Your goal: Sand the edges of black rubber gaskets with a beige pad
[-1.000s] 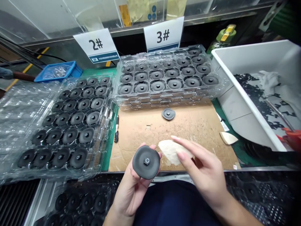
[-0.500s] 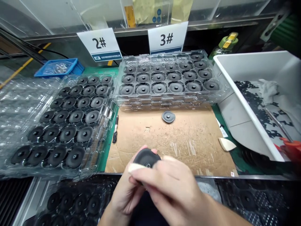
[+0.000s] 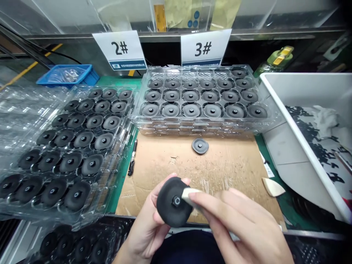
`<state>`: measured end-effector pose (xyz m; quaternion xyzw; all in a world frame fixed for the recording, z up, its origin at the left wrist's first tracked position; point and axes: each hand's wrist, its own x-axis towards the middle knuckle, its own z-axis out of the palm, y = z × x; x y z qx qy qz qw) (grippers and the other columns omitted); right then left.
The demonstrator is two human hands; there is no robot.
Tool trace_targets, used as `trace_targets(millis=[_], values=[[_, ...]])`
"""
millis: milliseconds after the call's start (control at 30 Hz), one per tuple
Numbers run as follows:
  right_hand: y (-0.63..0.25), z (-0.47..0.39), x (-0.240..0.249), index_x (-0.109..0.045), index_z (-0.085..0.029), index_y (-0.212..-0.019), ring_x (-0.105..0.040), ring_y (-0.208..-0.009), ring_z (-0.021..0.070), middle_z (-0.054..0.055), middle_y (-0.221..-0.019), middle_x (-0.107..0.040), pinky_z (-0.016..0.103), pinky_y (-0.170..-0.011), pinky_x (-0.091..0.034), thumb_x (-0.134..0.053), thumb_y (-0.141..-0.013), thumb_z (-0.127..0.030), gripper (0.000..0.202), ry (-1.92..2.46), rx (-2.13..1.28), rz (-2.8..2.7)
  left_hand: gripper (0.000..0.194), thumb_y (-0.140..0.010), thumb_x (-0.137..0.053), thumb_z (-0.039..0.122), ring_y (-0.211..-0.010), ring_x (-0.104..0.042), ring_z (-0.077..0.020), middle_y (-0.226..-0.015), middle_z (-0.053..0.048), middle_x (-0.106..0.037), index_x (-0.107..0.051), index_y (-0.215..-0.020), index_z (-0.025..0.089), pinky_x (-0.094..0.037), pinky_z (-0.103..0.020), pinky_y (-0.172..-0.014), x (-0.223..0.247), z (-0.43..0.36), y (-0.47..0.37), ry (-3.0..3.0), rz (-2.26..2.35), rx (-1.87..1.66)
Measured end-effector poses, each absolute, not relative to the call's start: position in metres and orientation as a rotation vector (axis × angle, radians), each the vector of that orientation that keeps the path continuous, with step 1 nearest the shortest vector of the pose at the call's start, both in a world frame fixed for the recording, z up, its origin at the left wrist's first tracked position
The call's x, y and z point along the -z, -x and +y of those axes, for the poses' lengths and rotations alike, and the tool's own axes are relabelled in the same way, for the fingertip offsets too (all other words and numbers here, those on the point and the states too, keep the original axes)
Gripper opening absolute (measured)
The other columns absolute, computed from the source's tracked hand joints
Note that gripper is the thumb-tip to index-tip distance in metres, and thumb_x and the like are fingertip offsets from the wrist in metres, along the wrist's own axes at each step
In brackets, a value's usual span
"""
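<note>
My left hand (image 3: 150,223) grips a round black disc (image 3: 172,211) by its edge, its face with the raised centre hub turned up toward me. Between the fingers of my right hand (image 3: 236,216) is a cream-coloured sponge wedge (image 3: 189,194), its tip against the disc's face just right of the hub. Beyond my hands, a similar disc (image 3: 200,146) lies on a cardboard sheet (image 3: 154,157). Another cream wedge (image 3: 273,187) rests at the sheet's right edge.
A clear tray (image 3: 110,161) of black discs stands at left, and stacked clear trays (image 3: 203,123) with more discs at the back. On the right is a white bin (image 3: 299,146) holding small black pieces. A pen (image 3: 133,157) lies left of the cardboard; a blue basket (image 3: 90,75) sits behind.
The wedge in my right hand has moved from the disc's near left side across to the right of its hub. More of the disc's face now shows. The whole view has shifted slightly.
</note>
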<state>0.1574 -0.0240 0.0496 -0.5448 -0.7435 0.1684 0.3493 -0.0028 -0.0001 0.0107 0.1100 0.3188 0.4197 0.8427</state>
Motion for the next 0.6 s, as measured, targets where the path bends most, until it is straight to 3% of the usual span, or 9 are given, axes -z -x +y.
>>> trace_targets(millis=[100,200,367,467,600], values=[[-0.157,0.003,-0.045,-0.062,-0.026,-0.111,-0.047,-0.056,0.016,0.005,-0.071,-0.061,0.031,-0.052,-0.036,-0.042,-0.088,-0.019,0.031,1.179,-0.38,-2.026,0.049,-0.059,-0.077,0.026,-0.098,-0.061,-0.0201,-0.101,-0.002,-0.07,-0.064,-0.106,0.027,-0.044,-0.028,-0.089,-0.001,0.003,0.002,-0.177,0.705,-0.829],[-0.163,0.03,-0.036,-0.065,-0.03,-0.104,-0.05,-0.064,0.0136,0.001,-0.077,-0.062,0.03,-0.06,-0.038,-0.04,-0.091,-0.019,0.03,0.926,-0.646,-2.08,0.038,-0.066,-0.072,0.025,-0.095,-0.062,-0.0199,-0.097,-0.001,-0.07,-0.066,-0.103,0.025,-0.045,-0.029,-0.087,0.006,0.008,0.003,-0.152,0.751,-0.838],[-0.189,0.037,-0.006,-0.057,-0.032,-0.113,-0.056,-0.083,0.0137,0.0,-0.096,-0.062,0.026,-0.069,-0.043,-0.046,-0.087,-0.009,0.036,1.299,-0.885,-1.78,0.064,-0.047,-0.081,0.035,-0.099,-0.061,-0.0284,-0.11,-0.008,-0.066,-0.063,-0.107,0.024,-0.045,-0.036,-0.086,0.005,0.02,0.008,-0.224,0.725,-0.837],[-0.2,0.026,0.015,-0.059,-0.034,-0.108,-0.058,-0.085,0.0134,-0.002,-0.097,-0.063,0.023,-0.068,-0.046,-0.053,-0.085,-0.015,0.03,1.414,-0.953,-1.631,0.057,-0.052,-0.08,0.033,-0.1,-0.062,-0.028,-0.112,-0.008,-0.066,-0.063,-0.106,0.026,-0.045,-0.034,-0.086,0.01,0.024,0.007,-0.214,0.691,-0.846],[-0.198,0.019,0.012,-0.059,-0.033,-0.109,-0.058,-0.086,0.0149,-0.001,-0.098,-0.063,0.023,-0.066,-0.046,-0.052,-0.086,-0.016,0.029,1.469,-0.917,-1.567,0.062,-0.048,-0.082,0.031,-0.095,-0.064,-0.0255,-0.109,-0.009,-0.068,-0.063,-0.107,0.024,-0.048,-0.03,-0.081,0.015,0.025,-0.001,-0.223,0.644,-0.827]])
